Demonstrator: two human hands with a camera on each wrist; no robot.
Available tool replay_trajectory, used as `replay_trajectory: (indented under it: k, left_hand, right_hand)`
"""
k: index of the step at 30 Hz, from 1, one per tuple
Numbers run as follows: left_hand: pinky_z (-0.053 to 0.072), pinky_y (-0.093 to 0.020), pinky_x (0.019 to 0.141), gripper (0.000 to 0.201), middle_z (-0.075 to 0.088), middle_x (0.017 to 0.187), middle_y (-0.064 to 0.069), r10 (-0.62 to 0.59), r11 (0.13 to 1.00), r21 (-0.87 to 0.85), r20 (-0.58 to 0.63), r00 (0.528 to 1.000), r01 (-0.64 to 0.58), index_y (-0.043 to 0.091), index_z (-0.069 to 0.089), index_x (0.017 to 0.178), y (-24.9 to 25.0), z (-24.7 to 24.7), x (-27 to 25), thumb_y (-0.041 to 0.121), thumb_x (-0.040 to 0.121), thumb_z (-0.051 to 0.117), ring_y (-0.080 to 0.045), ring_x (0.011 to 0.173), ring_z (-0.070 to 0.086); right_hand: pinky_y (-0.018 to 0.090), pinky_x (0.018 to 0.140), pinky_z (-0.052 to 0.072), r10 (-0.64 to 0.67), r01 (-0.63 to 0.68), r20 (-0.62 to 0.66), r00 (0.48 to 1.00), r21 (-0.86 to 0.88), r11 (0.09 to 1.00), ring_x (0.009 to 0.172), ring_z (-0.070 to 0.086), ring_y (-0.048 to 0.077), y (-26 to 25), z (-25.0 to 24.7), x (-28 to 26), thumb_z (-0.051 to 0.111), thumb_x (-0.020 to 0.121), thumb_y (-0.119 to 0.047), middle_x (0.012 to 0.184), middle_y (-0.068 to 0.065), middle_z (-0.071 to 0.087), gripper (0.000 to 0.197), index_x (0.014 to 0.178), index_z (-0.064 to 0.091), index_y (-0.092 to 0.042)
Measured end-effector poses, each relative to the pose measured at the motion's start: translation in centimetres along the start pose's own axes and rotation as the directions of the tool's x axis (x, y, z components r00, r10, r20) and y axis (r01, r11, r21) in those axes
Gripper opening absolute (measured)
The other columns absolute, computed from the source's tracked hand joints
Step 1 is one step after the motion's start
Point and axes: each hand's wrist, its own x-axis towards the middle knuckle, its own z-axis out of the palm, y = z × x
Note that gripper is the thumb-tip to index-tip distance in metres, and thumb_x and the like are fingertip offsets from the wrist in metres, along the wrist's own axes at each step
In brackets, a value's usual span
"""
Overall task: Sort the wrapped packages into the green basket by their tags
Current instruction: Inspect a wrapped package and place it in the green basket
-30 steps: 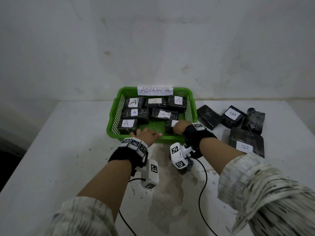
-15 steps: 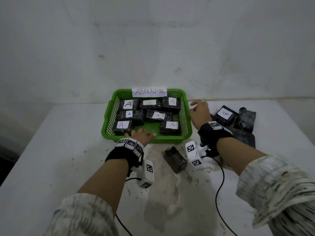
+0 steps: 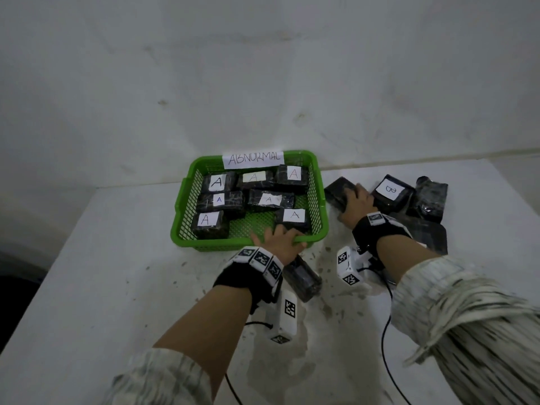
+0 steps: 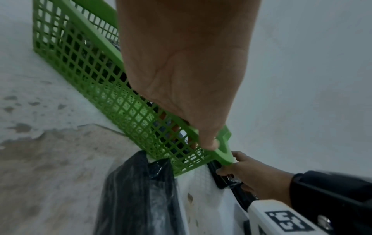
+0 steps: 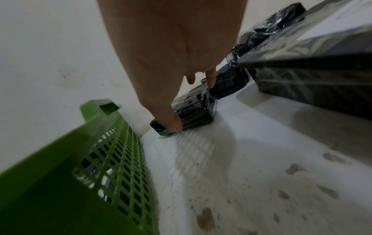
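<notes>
The green basket, labelled ABNORMAL, holds several black wrapped packages tagged A. My left hand grips its near rim, thumb on the rim and fingers inside the mesh. Right of the basket lies a black package with no tag showing. My right hand holds that package, thumb on its near side, fingers over its far edge. Beside it sits a package tagged B.
Another black package lies at the far right and a flat dark one under my right wrist. A black package lies on the stained white table by my left wrist. A wall stands close behind.
My right hand left an A package in the basket's near right corner, moved right and took hold of the untagged package. My left hand stayed on the basket's rim.
</notes>
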Motion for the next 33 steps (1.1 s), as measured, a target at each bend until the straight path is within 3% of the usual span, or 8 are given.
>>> replay_trajectory:
  k: [5,9,14,19,21,25,29,33]
  left_hand:
    - [0.009,-0.060,0.109,0.045,0.030,0.141,-0.006,-0.039,0.999,0.021,0.078,0.996,0.038,0.034,0.036,0.136,0.2,-0.7,0.3,0.053,0.097,0.027,-0.033,0.137,0.020]
    - [0.009,-0.058,0.108,0.044,0.029,0.143,-0.004,-0.037,0.999,0.007,0.091,0.995,0.037,0.036,0.035,0.137,0.1,-0.9,0.4,0.053,0.098,0.024,-0.033,0.138,0.019]
    - [0.008,-0.059,0.108,0.044,0.027,0.145,-0.004,-0.026,1.000,0.001,0.105,0.994,0.026,0.037,0.035,0.138,0.0,-1.0,0.4,0.052,0.098,0.025,-0.033,0.140,0.017]
    - [0.005,-0.058,0.110,0.045,0.029,0.145,-0.005,-0.005,0.999,-0.035,0.060,0.998,0.007,0.037,0.037,0.137,-0.1,-0.8,0.2,0.054,0.097,0.027,-0.031,0.140,0.019]
    - [0.005,-0.058,0.112,0.042,0.032,0.145,-0.005,-0.007,0.994,-0.113,0.034,0.999,0.011,0.038,0.040,0.133,-0.4,-0.8,0.3,0.055,0.096,0.029,-0.030,0.139,0.023]
    - [0.025,-0.055,0.109,0.027,0.047,0.133,-0.009,0.007,0.922,-0.386,-0.064,0.998,-0.031,0.042,0.048,0.110,-0.9,-0.9,0.9,0.057,0.089,0.039,-0.030,0.124,0.044]
    - [0.039,-0.035,0.100,0.034,0.046,0.133,-0.013,0.008,0.741,-0.660,-0.179,0.984,-0.126,0.019,0.046,0.126,-0.8,-2.3,0.2,0.038,0.098,0.039,-0.029,0.120,0.048]
    - [0.035,-0.028,0.091,0.046,0.046,0.131,-0.010,0.000,0.533,-0.812,-0.279,0.960,-0.236,0.017,0.029,0.140,-0.8,-3.8,-0.9,0.036,0.099,0.037,-0.025,0.124,0.045]
  right_hand:
    - [0.051,0.114,0.023,0.048,-0.040,0.100,0.994,-0.079,0.996,0.147,-0.003,0.033,1.0,0.3,1.1,0.064,0.088,-0.028,0.160,0.012,-0.006,0.084,0.152,0.011,-0.018]
    - [0.046,0.108,0.030,0.035,-0.037,-0.066,0.997,-0.029,0.999,0.136,0.025,0.038,1.1,0.9,0.7,0.069,0.081,-0.032,0.145,0.022,0.027,0.071,0.137,0.033,-0.008]
    - [0.047,0.099,0.035,0.123,-0.110,-0.081,0.989,0.155,0.982,0.123,0.036,0.040,0.3,0.4,-0.3,0.061,0.084,-0.047,0.132,0.024,0.036,0.063,0.127,0.039,-0.007]
    - [0.037,0.087,0.043,0.225,-0.134,0.007,0.974,0.821,0.554,0.092,0.052,0.025,0.8,-1.3,-0.4,0.048,0.089,-0.027,0.103,0.009,0.053,0.014,0.093,0.061,-0.025]
    - [0.033,0.079,0.042,0.215,-0.142,0.071,0.974,0.932,0.335,0.074,0.050,0.014,0.7,-2.5,-1.1,0.044,0.087,-0.026,0.083,-0.002,0.054,0.019,0.075,0.059,-0.028]
    - [0.035,0.075,0.046,0.203,-0.136,0.140,0.969,0.990,-0.033,0.082,0.055,0.019,0.3,-4.5,-2.7,0.045,0.089,-0.034,0.087,0.001,0.059,0.018,0.082,0.060,-0.027]
    - [0.029,0.067,0.048,0.103,-0.136,0.152,0.983,0.980,-0.149,0.076,0.055,0.019,0.2,-5.3,-3.3,0.045,0.085,-0.035,0.081,0.002,0.058,0.019,0.074,0.055,-0.023]
    - [0.027,0.057,0.051,-0.107,-0.313,0.308,0.945,0.949,-0.029,0.069,0.056,0.021,-1.2,-5.5,-5.1,0.042,0.088,-0.035,0.076,0.005,0.055,0.020,0.078,0.051,-0.020]
